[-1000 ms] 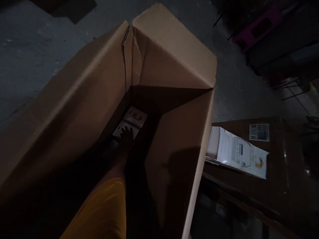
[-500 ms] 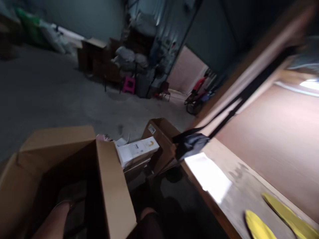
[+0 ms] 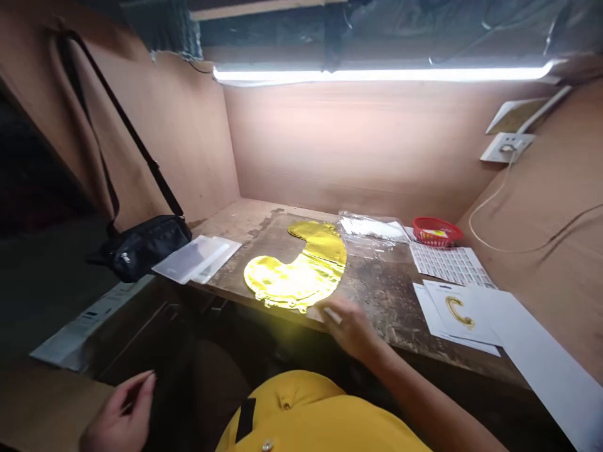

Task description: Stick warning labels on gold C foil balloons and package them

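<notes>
Flat gold letter-C foil balloons [image 3: 325, 248] lie on the wooden table, shining brightly along their near part. At their near right edge is my right hand [image 3: 348, 326], fingers closed around a small white thing [image 3: 332, 315] that I cannot identify. It is unclear whether those fingers also touch the foil. My left hand [image 3: 120, 414] hangs low at the left, below table height, thumb and forefinger drawn together with nothing visible between them. A cardboard surface [image 3: 51, 408] shows beside it.
A black bag [image 3: 146, 245] hangs at the left, by clear plastic sleeves [image 3: 198, 257]. Along the right are a clear packet [image 3: 374, 227], a red basket [image 3: 436, 233], a label sheet [image 3: 450, 263], cards with a gold C [image 3: 459, 314] and a cabled socket [image 3: 506, 148].
The view has swung right from the open cardboard box and floor to the table. My left hand, earlier down inside the box, is now out; my right hand has appeared beside the foil balloons.
</notes>
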Demonstrator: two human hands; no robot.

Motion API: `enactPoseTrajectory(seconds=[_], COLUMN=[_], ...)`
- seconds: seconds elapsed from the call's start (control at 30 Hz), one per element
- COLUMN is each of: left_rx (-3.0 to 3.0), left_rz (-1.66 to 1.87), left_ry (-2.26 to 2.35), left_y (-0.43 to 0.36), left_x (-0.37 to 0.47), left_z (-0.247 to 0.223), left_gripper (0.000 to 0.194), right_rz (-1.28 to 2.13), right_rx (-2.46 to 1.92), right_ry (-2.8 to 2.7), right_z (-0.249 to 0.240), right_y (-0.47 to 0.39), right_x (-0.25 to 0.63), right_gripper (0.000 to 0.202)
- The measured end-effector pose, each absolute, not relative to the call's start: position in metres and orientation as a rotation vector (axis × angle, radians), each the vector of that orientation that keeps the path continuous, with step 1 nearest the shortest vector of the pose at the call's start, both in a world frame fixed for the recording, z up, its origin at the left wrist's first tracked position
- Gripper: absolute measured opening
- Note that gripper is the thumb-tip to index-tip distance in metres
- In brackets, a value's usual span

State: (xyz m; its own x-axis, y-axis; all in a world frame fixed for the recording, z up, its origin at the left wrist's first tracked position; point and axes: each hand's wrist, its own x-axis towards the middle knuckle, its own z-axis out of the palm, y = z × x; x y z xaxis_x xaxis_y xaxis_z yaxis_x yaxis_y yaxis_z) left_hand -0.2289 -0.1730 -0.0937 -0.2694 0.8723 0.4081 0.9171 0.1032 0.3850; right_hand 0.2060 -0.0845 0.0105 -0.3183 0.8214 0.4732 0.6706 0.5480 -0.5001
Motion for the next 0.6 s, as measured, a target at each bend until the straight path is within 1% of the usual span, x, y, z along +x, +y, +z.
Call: enactPoseTrajectory(seconds=[0.03, 0.07, 0.13, 0.17, 0.23, 0.27, 0.3, 0.4, 0.5, 0.6], left_rx=[-1.761, -1.819, -2.111, -2.272, -2.521, -2.621, -2.666, -2.723, -2.783, -2.878], left_rz=[-1.068, -1.214, -1.336, -1.319, -1.200, -1.064, -1.004, -0.861, -0.651, -0.438], left_ry=[-2.266, -2.181, -1.922, -1.803, -1.588, -1.527, -1.502, -1.520, -1.588, -1.598], left_y=[-0.161, -0.148, -0.123, -0.110, -0.082, -0.066, -0.048, 0.015, 0.077, 0.112], left_x=[-0.197, -0.169, -0.125, -0.109, -0.086, -0.078, -0.071, -0.055, -0.037, -0.017], left_z=[-0.091, -0.087, -0.072, -0.063, -0.044, -0.035, -0.027, -0.011, -0.008, -0.016], left_gripper=[0.019, 0.021, 0.023, 0.023, 0.026, 0.032, 0.036, 0.041, 0.043, 0.050], right_rz=[0.158, 0.082, -0.102, -0.176, -0.270, -0.287, -0.290, -0.245, -0.166, -0.082], right_rx=[-1.246, -1.288, -1.388, -1.442, -1.547, -1.590, -1.625, -1.684, -1.744, -1.812], right_ry=[-2.007, -1.958, -1.899, -1.873, -1.823, -1.803, -1.796, -1.860, -1.966, -2.049], right_z=[0.004, -0.006, -0.032, -0.045, -0.066, -0.073, -0.077, -0.078, -0.070, -0.063], right_y=[-0.084, -0.083, -0.079, -0.077, -0.074, -0.073, -0.072, -0.070, -0.069, -0.068], right_x=[0.227, 0.246, 0.273, 0.281, 0.288, 0.288, 0.287, 0.282, 0.279, 0.278], right_gripper=[0.021, 0.022, 0.029, 0.033, 0.041, 0.043, 0.044, 0.044, 0.046, 0.048])
